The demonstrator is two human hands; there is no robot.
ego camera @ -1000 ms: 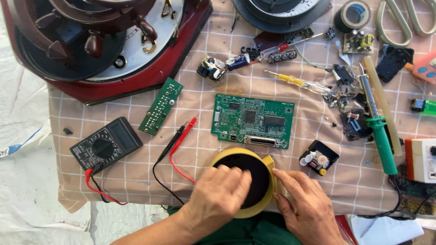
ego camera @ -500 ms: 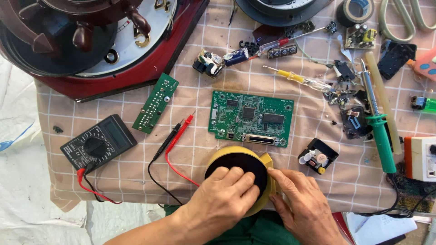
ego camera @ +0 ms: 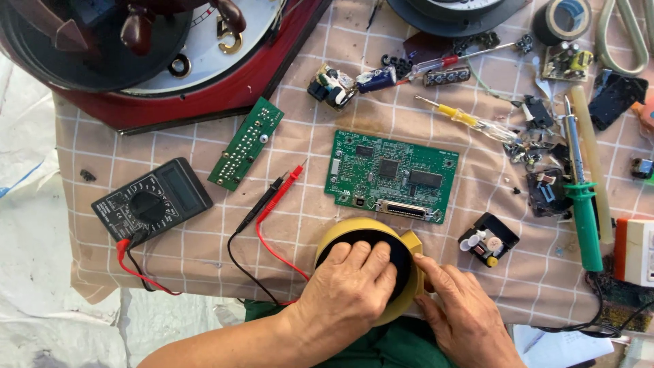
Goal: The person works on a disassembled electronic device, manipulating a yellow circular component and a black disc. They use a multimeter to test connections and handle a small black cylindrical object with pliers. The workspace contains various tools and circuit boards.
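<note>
Both hands sat on the round yellow unit (ego camera: 402, 240) w/ the black face, at the near table edge. My left hand (ego camera: 344, 296) lay flat over the black face, fingers spread, pressing rather than clasping. My right hand (ego camera: 463, 310) pinched the unit's right rim, thumb and forefinger closed on the yellow edge.

Green circuit board (ego camera: 393, 175) lay just beyond the unit, apart from it. Red and black probe leads (ego camera: 269, 197) ran left of it, back to the black multimeter (ego camera: 151, 202). Narrow green board (ego camera: 246, 142) lay between the meter and the dark red housing (ego camera: 204, 95). Green-handled soldering iron (ego camera: 579, 191) lay well right, small black part (ego camera: 488, 240) near my right hand.
</note>
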